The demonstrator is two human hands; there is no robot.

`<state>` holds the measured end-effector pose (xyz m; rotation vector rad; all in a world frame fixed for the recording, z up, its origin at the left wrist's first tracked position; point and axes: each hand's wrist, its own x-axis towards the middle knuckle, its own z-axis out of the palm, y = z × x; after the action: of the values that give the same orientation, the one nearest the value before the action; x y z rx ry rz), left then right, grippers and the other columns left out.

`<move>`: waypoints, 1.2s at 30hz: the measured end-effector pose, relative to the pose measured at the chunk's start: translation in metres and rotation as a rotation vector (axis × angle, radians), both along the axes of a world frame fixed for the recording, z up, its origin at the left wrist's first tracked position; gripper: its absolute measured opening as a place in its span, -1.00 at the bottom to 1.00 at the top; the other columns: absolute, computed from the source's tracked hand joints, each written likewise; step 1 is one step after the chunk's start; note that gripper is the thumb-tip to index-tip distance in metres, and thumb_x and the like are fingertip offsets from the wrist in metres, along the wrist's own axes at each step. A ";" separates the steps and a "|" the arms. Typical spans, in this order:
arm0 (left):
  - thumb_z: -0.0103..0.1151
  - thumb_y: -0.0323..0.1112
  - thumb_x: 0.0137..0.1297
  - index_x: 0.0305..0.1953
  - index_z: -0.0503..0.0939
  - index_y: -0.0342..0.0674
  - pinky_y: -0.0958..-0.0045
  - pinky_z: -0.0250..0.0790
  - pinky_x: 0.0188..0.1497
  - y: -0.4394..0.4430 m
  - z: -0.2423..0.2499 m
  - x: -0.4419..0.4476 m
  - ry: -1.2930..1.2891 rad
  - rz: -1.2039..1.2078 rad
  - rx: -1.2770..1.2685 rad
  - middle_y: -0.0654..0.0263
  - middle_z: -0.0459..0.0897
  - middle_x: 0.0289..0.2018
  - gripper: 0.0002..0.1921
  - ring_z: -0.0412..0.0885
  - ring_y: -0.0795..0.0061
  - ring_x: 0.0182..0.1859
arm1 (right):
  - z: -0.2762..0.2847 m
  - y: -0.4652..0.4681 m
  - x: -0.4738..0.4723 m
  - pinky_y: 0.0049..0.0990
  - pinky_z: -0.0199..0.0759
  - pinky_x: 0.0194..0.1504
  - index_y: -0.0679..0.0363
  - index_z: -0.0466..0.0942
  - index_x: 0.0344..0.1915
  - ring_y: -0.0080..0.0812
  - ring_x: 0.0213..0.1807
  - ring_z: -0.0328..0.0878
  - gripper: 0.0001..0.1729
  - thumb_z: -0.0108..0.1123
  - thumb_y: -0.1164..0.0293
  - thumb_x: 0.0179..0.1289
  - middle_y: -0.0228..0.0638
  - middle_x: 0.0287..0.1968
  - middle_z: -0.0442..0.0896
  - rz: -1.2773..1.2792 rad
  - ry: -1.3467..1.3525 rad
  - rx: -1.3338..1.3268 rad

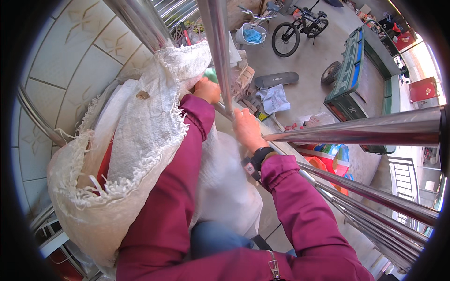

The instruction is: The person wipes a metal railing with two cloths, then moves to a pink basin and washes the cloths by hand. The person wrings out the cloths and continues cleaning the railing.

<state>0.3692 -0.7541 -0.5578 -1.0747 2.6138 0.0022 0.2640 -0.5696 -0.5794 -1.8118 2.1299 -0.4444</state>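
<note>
My left hand (208, 90) is bent beside the upper part of a white woven sack (147, 116), left of an upright steel post (218, 45). Its fingers are curled, and whatever lies under them is hidden. A bit of green material (211, 74) shows just beyond it. At the foot of that post, my right hand (246, 128) grips the low bar of the stainless steel railing (351, 130). The sack has frayed edges and a small hole, with something red (105, 161) inside. More white sacking (225, 175) hangs below my forearms, above my knee (218, 240).
A tiled wall (77, 45) rises at left. Beyond the railing, on the lower floor, are bricks (244, 72), a skateboard (277, 79), a bicycle (299, 28), a green cargo vehicle (365, 80) and colourful bags (327, 158). Steel bars run along the right.
</note>
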 end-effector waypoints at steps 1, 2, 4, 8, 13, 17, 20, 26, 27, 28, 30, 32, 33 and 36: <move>-0.06 -0.24 0.20 -0.17 0.68 -0.15 0.21 0.13 0.19 0.002 0.004 -0.001 -0.025 0.060 0.152 0.06 0.61 0.01 -0.68 0.60 0.23 0.03 | 0.001 0.000 0.000 -0.09 0.44 -0.15 0.16 0.30 0.10 0.01 -0.10 0.48 -0.48 0.14 0.43 0.10 -0.08 -0.06 0.39 0.000 0.003 -0.001; -0.09 -0.24 0.20 -0.12 0.65 -0.11 0.09 0.13 0.18 0.003 0.006 -0.005 -0.122 0.021 0.204 0.16 0.60 0.04 -0.67 0.60 0.24 0.03 | 0.002 0.000 0.001 -0.09 0.44 -0.15 0.16 0.30 0.10 0.01 -0.10 0.48 -0.48 0.14 0.43 0.10 -0.08 -0.06 0.39 -0.002 0.010 0.033; -0.10 -0.25 0.20 -0.08 0.62 -0.05 0.02 0.14 0.16 0.011 0.006 -0.008 -0.106 -0.090 0.307 0.23 0.60 0.06 -0.67 0.58 0.25 0.07 | 0.005 0.000 0.002 -0.09 0.44 -0.16 0.16 0.30 0.10 0.00 -0.09 0.48 -0.48 0.15 0.43 0.09 -0.08 -0.06 0.39 -0.004 0.017 0.013; -0.07 -0.26 0.17 -0.04 0.57 0.04 -0.03 0.14 0.17 0.022 -0.006 -0.007 -0.126 -0.141 0.348 0.32 0.58 0.07 -0.67 0.51 0.27 0.13 | 0.004 0.002 0.003 -0.08 0.45 -0.15 0.18 0.30 0.09 -0.01 -0.08 0.47 -0.50 0.13 0.44 0.11 -0.08 -0.05 0.39 -0.004 0.012 0.012; -0.03 -0.27 0.13 -0.02 0.57 0.07 0.03 0.08 0.21 0.032 -0.014 0.006 0.166 -0.090 0.337 0.27 0.59 0.03 -0.65 0.50 0.16 0.09 | -0.009 0.011 0.003 -0.11 0.37 0.06 0.25 0.22 0.21 0.04 0.08 0.35 -0.37 0.08 0.52 0.07 -0.03 0.12 0.27 0.149 0.252 -0.329; 0.06 -0.26 0.12 -0.05 0.59 -0.01 0.03 0.04 0.22 0.045 -0.010 0.011 0.341 -0.015 0.334 0.18 0.60 -0.01 -0.67 0.51 0.13 0.08 | -0.012 0.029 0.001 -0.11 0.23 0.21 0.29 0.10 0.31 0.12 0.20 0.22 -0.24 0.05 0.57 0.05 -0.01 0.24 0.14 0.287 0.439 -0.391; 0.08 -0.30 0.10 -0.03 0.58 -0.03 0.03 0.02 0.27 0.054 -0.003 0.011 0.291 0.072 0.284 0.19 0.57 0.03 -0.66 0.44 0.18 0.16 | -0.006 0.045 -0.003 -0.15 0.21 0.25 0.29 0.16 0.29 0.05 0.23 0.23 -0.34 0.04 0.55 0.15 -0.04 0.19 0.24 0.255 -0.061 -0.282; 0.09 -0.38 0.07 0.10 0.48 -0.15 0.06 0.16 0.29 0.065 0.006 0.019 0.218 0.103 0.261 0.18 0.39 0.19 -0.54 0.23 0.16 0.32 | -0.001 0.087 -0.017 -0.40 0.29 0.20 0.32 0.39 0.14 -0.23 0.16 0.33 -0.50 0.09 0.50 0.14 -0.23 0.07 0.39 0.404 0.282 -0.187; 0.09 -0.39 0.07 0.11 0.46 -0.17 0.06 0.19 0.27 0.067 0.006 0.021 0.240 0.091 0.250 0.16 0.36 0.21 -0.52 0.21 0.13 0.33 | -0.001 0.090 -0.018 -0.41 0.33 0.13 0.31 0.39 0.13 -0.24 0.09 0.36 -0.49 0.07 0.50 0.12 -0.23 0.01 0.40 0.394 0.255 -0.308; 0.09 -0.40 0.07 0.13 0.44 -0.20 0.07 0.22 0.26 0.070 0.006 0.023 0.241 0.084 0.244 0.15 0.32 0.23 -0.50 0.19 0.09 0.33 | -0.001 0.094 -0.019 -0.42 0.38 0.05 0.31 0.39 0.12 -0.26 0.01 0.39 -0.49 0.06 0.51 0.09 -0.23 -0.06 0.41 0.385 0.231 -0.387; 0.08 -0.41 0.07 0.17 0.38 -0.25 0.07 0.22 0.27 0.078 0.005 0.026 0.298 0.076 0.187 0.08 0.28 0.24 -0.46 0.17 0.00 0.31 | 0.001 0.100 -0.018 -0.43 0.42 -0.02 0.30 0.41 0.09 -0.27 -0.07 0.42 -0.49 0.04 0.53 0.06 -0.25 -0.14 0.42 0.384 0.246 -0.424; 0.07 -0.45 0.04 0.20 0.32 -0.33 0.08 0.21 0.27 0.088 0.002 0.027 0.330 0.104 0.160 0.01 0.24 0.23 -0.41 0.18 -0.07 0.29 | 0.008 0.110 -0.017 -0.43 0.42 -0.03 0.31 0.43 0.06 -0.29 -0.08 0.42 -0.52 0.05 0.53 0.04 -0.27 -0.17 0.42 0.407 0.326 -0.419; 0.06 -0.48 0.01 0.21 0.28 -0.37 0.09 0.20 0.27 0.094 0.000 0.026 0.342 0.131 0.156 -0.02 0.23 0.23 -0.38 0.19 -0.08 0.27 | 0.012 0.118 -0.016 -0.42 0.37 0.05 0.33 0.43 0.05 -0.26 0.00 0.39 -0.53 0.05 0.52 0.06 -0.26 -0.09 0.41 0.404 0.280 -0.331; 0.07 -0.50 -0.01 0.22 0.23 -0.43 0.07 0.15 0.28 0.109 -0.004 0.023 0.265 0.175 0.075 -0.12 0.23 0.19 -0.35 0.20 -0.15 0.24 | 0.025 0.152 -0.017 -0.35 0.23 0.25 0.35 0.41 0.08 -0.14 0.21 0.30 -0.52 0.04 0.55 0.08 -0.19 0.11 0.39 0.358 0.194 -0.121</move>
<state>0.3926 -0.6453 -0.5617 -1.3543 2.7107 0.2998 0.2473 -0.4180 -0.5542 -2.3316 1.8657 -0.3244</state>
